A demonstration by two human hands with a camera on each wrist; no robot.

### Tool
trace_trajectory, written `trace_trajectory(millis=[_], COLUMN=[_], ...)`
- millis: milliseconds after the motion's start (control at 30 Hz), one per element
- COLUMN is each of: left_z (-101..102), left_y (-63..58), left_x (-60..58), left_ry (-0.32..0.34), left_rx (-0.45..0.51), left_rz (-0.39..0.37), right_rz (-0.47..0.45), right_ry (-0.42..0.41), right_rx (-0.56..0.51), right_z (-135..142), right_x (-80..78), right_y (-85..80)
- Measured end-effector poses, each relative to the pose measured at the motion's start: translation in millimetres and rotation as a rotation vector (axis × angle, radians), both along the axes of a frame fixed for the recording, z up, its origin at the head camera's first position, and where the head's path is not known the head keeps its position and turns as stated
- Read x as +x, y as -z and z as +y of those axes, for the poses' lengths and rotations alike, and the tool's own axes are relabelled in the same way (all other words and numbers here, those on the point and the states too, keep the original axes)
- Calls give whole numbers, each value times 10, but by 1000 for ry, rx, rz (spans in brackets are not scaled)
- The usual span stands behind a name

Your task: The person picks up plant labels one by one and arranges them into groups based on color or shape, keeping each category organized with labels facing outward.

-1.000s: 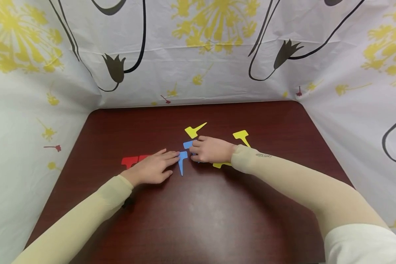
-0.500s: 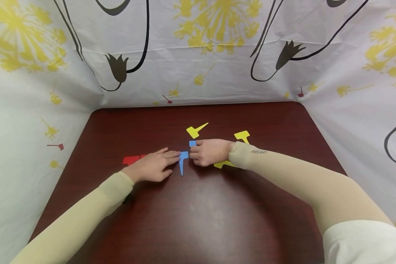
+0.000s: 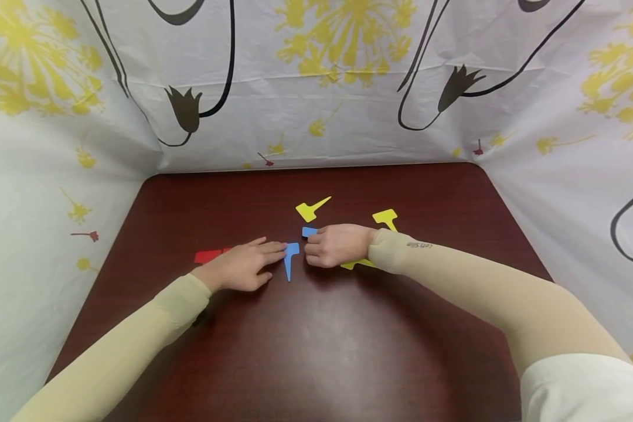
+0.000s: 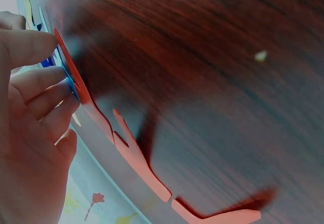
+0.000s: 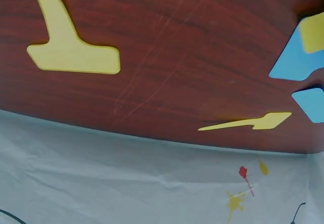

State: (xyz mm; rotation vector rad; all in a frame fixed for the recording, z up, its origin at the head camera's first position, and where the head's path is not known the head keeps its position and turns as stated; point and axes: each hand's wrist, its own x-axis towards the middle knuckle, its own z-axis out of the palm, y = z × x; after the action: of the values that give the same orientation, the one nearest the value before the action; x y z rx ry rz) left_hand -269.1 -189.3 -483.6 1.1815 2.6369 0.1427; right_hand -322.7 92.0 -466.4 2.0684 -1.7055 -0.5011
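T-shaped plastic plant labels lie on the dark table. My left hand (image 3: 240, 266) is palm down with fingers fairly straight, fingertips on the head of a blue plant label (image 3: 290, 258). Red plant labels (image 3: 208, 257) lie partly under that hand; the left wrist view shows a row of red labels (image 4: 136, 163) beside the palm. Just to the right, my right hand (image 3: 340, 245) has curled fingers gripping a blue label, its fingertips hidden. A blue label head (image 3: 308, 232) sticks out past its knuckles. In the right wrist view, a yellow label (image 5: 314, 32) overlaps a blue one (image 5: 291, 59).
One yellow label (image 3: 310, 210) lies behind the hands, another (image 3: 385, 218) at the right beyond the forearm. A third yellow label (image 3: 357, 264) is partly under the right wrist. A patterned white cloth (image 3: 316, 117) encloses the table (image 3: 316, 351) at the back and sides.
My right hand has shifted slightly toward me, its fingers drawn closer together. The blue label head past its knuckles sits a little further right. My left hand has stayed nearly still.
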Motion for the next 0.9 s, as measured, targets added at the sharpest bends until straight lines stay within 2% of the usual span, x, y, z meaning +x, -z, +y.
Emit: trace_trajectory(millis=[400,900], left_z=[-11,-6], left_y=[1,9], left_x=[-8,-16], left_ry=[4,5], left_rx=[7,2], left_rz=[12,23], right_rz=[-26,-77], right_ry=[-25,-2], right_rx=[0,5], right_z=[-26,19], right_x=[197,231], right_y=[116,161])
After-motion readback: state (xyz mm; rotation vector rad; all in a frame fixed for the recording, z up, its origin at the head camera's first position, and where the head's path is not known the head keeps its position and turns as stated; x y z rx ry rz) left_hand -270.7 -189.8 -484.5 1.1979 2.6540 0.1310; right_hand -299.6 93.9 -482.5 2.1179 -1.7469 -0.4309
